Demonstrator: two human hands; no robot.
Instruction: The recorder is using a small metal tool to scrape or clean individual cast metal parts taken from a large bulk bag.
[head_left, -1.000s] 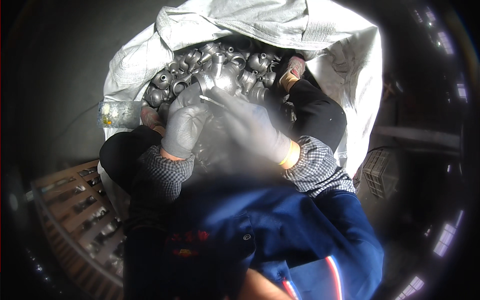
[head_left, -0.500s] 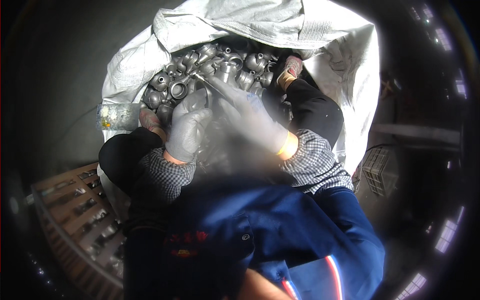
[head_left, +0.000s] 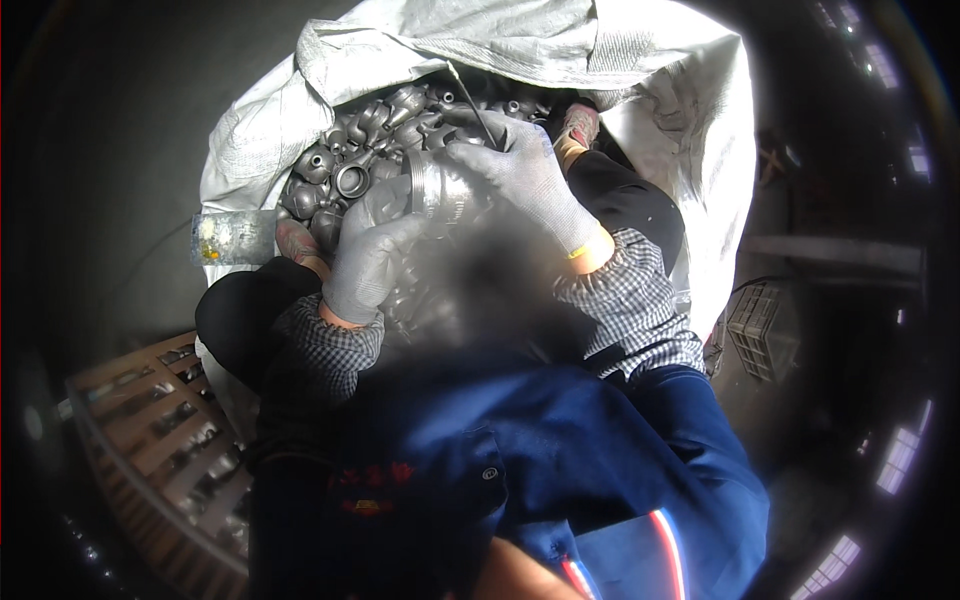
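My left hand, in a pale grey knit glove, is closed around a grey metal fitting whose ribbed, thread-like round end faces right. My right hand, gloved alike, grips a thin dark rod with a pale tip pointing up and to the left. The right fingertips are close to the fitting; whether they touch it I cannot tell. Below both hands the picture is blurred. Many similar grey metal fittings lie heaped beyond and beside my hands.
A large white woven sack surrounds the heap, its rim folded outward. My shoes and dark-trousered legs are inside it. A small stained plate sits at the sack's left edge. A slatted brown crate stands lower left, a pale grid crate at right.
My right hand has drawn back and turned, so the rod now points up instead of toward the left hand. The fitting's ribbed end has come into clearer view between my hands.
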